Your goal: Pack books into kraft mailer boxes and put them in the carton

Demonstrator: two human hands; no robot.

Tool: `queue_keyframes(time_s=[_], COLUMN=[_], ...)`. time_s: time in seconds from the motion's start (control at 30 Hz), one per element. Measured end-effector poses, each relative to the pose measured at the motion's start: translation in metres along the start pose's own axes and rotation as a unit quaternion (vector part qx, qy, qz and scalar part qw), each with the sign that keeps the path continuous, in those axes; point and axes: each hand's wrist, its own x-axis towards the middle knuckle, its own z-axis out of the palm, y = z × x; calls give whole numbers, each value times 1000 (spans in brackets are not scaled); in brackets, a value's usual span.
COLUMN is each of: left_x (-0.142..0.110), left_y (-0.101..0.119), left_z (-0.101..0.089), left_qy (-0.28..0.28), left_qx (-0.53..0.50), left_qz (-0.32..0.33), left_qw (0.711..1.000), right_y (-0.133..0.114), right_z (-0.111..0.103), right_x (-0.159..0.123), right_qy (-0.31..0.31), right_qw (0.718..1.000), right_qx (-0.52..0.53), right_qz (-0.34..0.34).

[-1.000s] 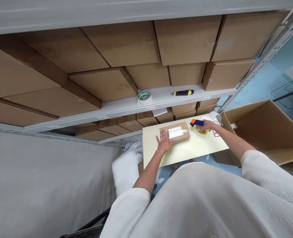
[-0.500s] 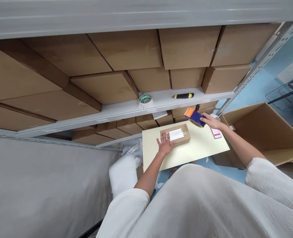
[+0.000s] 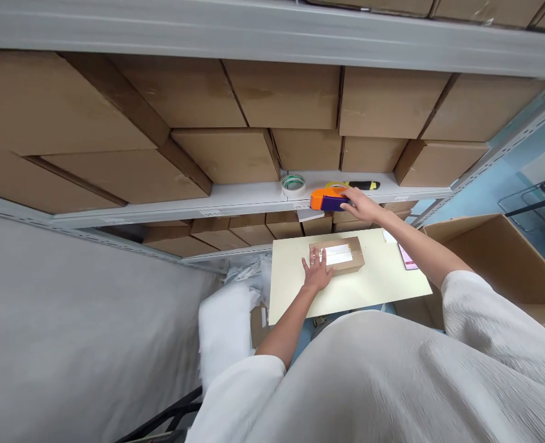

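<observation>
A small brown cardboard box point(image 3: 350, 266) with a white label point(image 3: 338, 254) on top lies on a pale yellow board point(image 3: 383, 280). My left hand point(image 3: 317, 271) rests on the box's left end, fingers spread. My right hand point(image 3: 362, 205) grips an orange and dark blue tape dispenser point(image 3: 330, 200) at the front edge of the grey shelf point(image 3: 249, 195). I cannot tell whether the dispenser touches the shelf. Behind it lies a black and yellow utility knife point(image 3: 364, 185), partly covered. A tape roll point(image 3: 293, 184) with a green core sits just left of the dispenser.
Large cardboard boxes point(image 3: 226, 154) fill the shelf behind. A phone point(image 3: 407, 257) lies at the board's right end. An open carton point(image 3: 503, 258) stands to the right. White wrapping material point(image 3: 226, 323) is at the left, near a grey wall-like surface point(image 3: 92, 326).
My right hand has carried the tape dispenser up and left from above the board to the shelf edge. My left hand stays on the box. The view has shifted slightly.
</observation>
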Motion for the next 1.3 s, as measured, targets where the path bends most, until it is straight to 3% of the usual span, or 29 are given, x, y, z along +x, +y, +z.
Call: queue_keyframes(time_s=[0.33,0.6,0.8,0.9,0.97,1.03,1.17,1.3], left_x=[0,0,-2,-3,-2,-2,-4,-11], left_y=[-2,-2,-1,-1,-1,-2,-8,-20], left_z=[1,3,4,4,5,6,10,7], left_qy=[10,6,13,12,13,16,43,50], left_qx=[-10,-10,-5,-4,-3,1,22,56], left_qz=[11,9,11,13,13,15,47,112], left_qw=[1000,1000,1000,1000,1000,1000,998,991], right_y=[33,45,40,22,6,-10,-38,-55], right_z=[8,15,24,38,57,85,155,204], right_x=[36,47,47,24,-8,-50,-128,-161], right_qy=[-27,-10,45,106,137,128,18,-118], right_qw=[996,993,990,984,980,982,987,977], right_qx=[-81,-105,-103,-116,-115,-100,-56,-38], right_qz=[17,48,84,83,86,97,150,176])
